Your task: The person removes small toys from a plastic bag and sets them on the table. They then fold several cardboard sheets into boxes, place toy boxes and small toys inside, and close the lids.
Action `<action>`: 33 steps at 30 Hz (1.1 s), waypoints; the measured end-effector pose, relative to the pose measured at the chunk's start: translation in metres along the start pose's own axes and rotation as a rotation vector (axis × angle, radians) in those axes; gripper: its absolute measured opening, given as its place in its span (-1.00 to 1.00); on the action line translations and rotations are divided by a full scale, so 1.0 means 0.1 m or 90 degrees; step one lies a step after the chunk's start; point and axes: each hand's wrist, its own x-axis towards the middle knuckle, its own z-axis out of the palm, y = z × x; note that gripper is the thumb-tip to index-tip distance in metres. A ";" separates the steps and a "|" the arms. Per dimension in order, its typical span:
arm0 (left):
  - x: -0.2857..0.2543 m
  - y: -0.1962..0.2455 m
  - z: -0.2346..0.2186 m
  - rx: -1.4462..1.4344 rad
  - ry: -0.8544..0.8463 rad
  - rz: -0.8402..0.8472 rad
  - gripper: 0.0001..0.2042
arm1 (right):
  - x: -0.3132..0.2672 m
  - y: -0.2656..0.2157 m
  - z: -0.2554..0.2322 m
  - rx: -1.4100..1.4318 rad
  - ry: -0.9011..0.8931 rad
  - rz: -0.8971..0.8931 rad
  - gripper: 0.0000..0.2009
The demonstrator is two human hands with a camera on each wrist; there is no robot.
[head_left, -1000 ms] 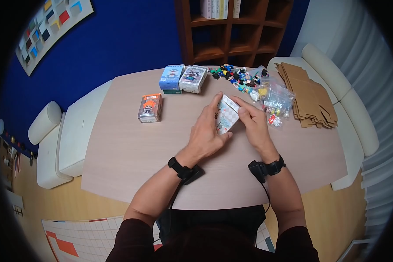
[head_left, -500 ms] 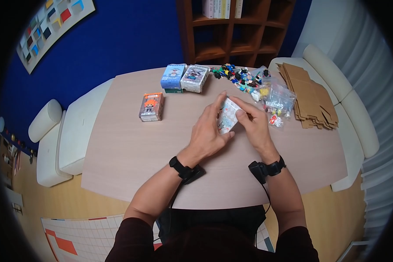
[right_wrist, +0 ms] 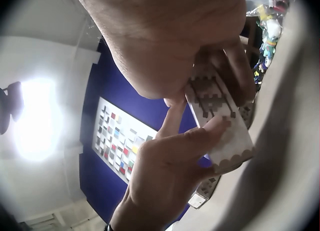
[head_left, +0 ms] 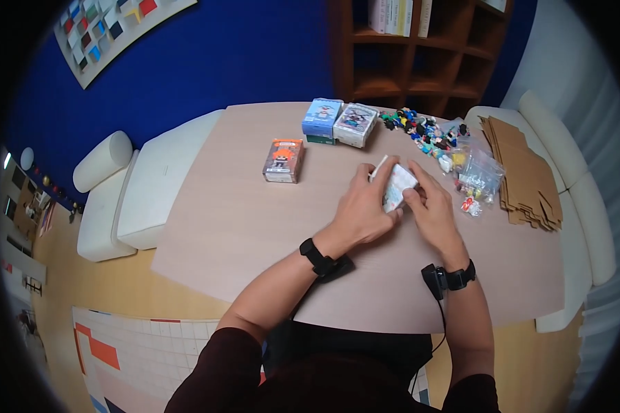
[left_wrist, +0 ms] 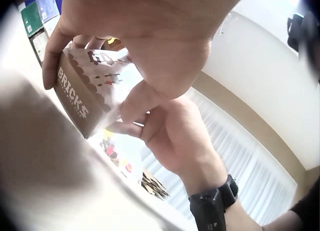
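Note:
A small white patterned box [head_left: 399, 186] is held above the table between both hands. The left hand [head_left: 365, 206] curls its fingers and thumb round the box's left side. At the box's right side, the right hand [head_left: 435, 213] grips with thumb and fingers. In the left wrist view the box [left_wrist: 80, 98] shows a brown side lettered "BRICKS", with the left hand [left_wrist: 145, 30] over it. The right wrist view shows a narrow side of the box [right_wrist: 215, 105] with a brown pixel pattern, between the right hand [right_wrist: 175, 35] and the left hand [right_wrist: 165, 176].
An orange figure box [head_left: 283, 161] stands left of the hands. Behind are a blue box [head_left: 322, 117] and a grey-white box [head_left: 356, 124]. Several small colourful figures [head_left: 420, 127], clear plastic bags [head_left: 481, 172] and flat brown cardboard [head_left: 523, 175] lie at the back right.
The head view has swung, so the table contents appear further right. Both hands still hold the white box, whose visible face has tilted and turned slightly.

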 end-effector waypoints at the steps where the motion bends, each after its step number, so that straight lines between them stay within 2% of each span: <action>1: 0.03 -0.01 -0.03 0.025 0.015 -0.006 -0.05 | -0.01 -0.01 0.00 0.024 0.005 0.015 -0.48; 4: 0.14 -0.07 -0.28 0.103 0.054 -0.105 -0.06 | 0.00 0.08 -0.02 0.062 0.017 0.082 -0.49; 7: 0.14 -0.15 -0.50 0.308 0.059 -0.173 -0.08 | 0.02 0.40 -0.01 0.027 -0.001 0.110 -0.54; 11: 0.10 -0.58 -0.49 0.468 0.076 -0.159 -0.20 | 0.03 0.39 -0.07 -0.038 -0.008 0.117 -0.60; 14: 0.07 -0.78 -0.42 0.527 0.083 -0.140 -0.35 | 0.04 0.42 -0.11 -0.082 0.052 0.128 -0.63; 17: 0.06 -0.87 -0.41 0.523 0.061 -0.142 -0.39 | 0.06 0.54 -0.17 -0.095 0.108 0.162 -0.64; 20: 0.03 -0.76 -0.42 0.568 0.058 -0.160 -0.41 | 0.10 0.58 -0.29 -0.113 0.163 0.181 -0.67; 23: 0.05 -0.95 -0.35 0.544 0.065 -0.181 -0.40 | 0.14 0.51 -0.50 -0.177 0.239 0.240 -0.72; 26: 0.08 -1.09 -0.35 0.458 0.055 -0.160 -0.37 | 0.16 0.72 -0.75 -0.295 0.393 0.245 -0.77; 29: 0.12 -1.16 -0.32 0.444 0.065 -0.148 -0.34 | 0.08 0.99 -1.07 -0.392 0.475 0.223 -0.74; 30: 0.13 -1.19 -0.31 0.447 0.069 -0.145 -0.34 | 0.07 1.08 -1.16 -0.409 0.439 0.323 -0.62; 33: 0.20 -1.24 -0.31 0.439 0.067 -0.135 -0.34 | 0.04 1.03 -1.24 -0.371 0.371 0.443 -0.49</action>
